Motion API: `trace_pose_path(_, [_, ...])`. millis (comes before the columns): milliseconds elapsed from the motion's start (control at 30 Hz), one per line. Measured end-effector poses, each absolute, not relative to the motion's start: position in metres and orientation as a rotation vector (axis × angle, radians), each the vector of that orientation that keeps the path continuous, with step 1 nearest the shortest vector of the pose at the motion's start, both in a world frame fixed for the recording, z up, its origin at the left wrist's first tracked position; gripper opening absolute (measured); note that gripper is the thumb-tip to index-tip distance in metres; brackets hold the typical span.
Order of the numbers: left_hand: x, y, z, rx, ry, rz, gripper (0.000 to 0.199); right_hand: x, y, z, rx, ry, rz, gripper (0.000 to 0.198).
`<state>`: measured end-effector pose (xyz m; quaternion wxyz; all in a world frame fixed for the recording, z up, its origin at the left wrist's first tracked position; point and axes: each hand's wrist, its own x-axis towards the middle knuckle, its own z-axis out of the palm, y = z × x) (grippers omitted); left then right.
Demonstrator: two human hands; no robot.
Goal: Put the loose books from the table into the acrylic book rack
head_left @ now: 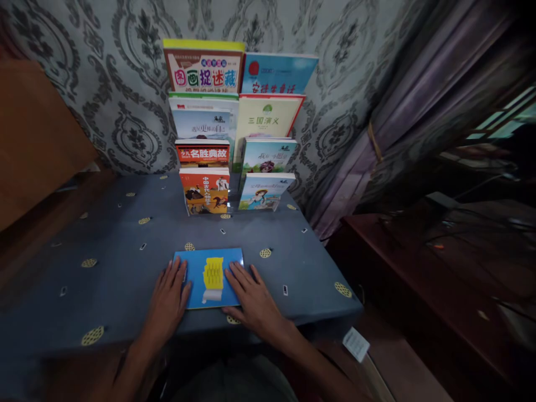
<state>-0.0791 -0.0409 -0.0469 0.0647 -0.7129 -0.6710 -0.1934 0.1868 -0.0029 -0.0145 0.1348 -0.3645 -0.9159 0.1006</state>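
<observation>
A blue book [196, 290] with a yellow panel on its cover lies flat near the front edge of the table. My left hand [166, 293] rests on its left edge with the fingers stretched out. Across its right side lies my right hand [251, 293], fingers spread on the cover. Neither hand grips the book. Behind it, several books stand upright in tiers, among them an orange book [205, 192] at the front left and a light blue book [266, 192] at the front right.
A dark blue patterned cloth [125, 234] covers the table. Patterned wallpaper [138, 123] rises behind. At the left is a brown panel [37, 139]; at the right hang purple curtains [377, 139] beside a dark red cabinet [402, 279] with cables on it.
</observation>
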Motion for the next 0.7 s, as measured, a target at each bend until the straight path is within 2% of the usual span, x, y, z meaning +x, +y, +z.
trace_pose_path(233, [-0.067,-0.069,-0.047,-2.182,-1.997,-0.528,0.062,0.201,-0.030,-0.020,-1.049,-2.679,0.282,0.094])
trace_pose_path(333, [-0.064,-0.081,-0.042,-2.218,-1.970,-0.494,0.068,0.209,-0.040,-0.017,-1.032,-2.717,0.292,0.090])
trace_pose_path(533, [-0.079,-0.100,-0.034,-2.501,-1.726,-0.396,0.106,0.223,-0.041,-0.006,-0.956,-2.742,0.351,0.077])
trace_pose_path(600, [-0.087,-0.104,-0.029,-2.577,-1.693,-0.372,0.104,0.227,-0.036,-0.005,-0.898,-2.735,0.388,0.072])
trace_pose_path(700, [-0.100,-0.103,-0.015,-2.682,-1.714,-0.405,0.082,0.233,-0.023,-0.003,-0.814,-2.689,0.494,0.067])
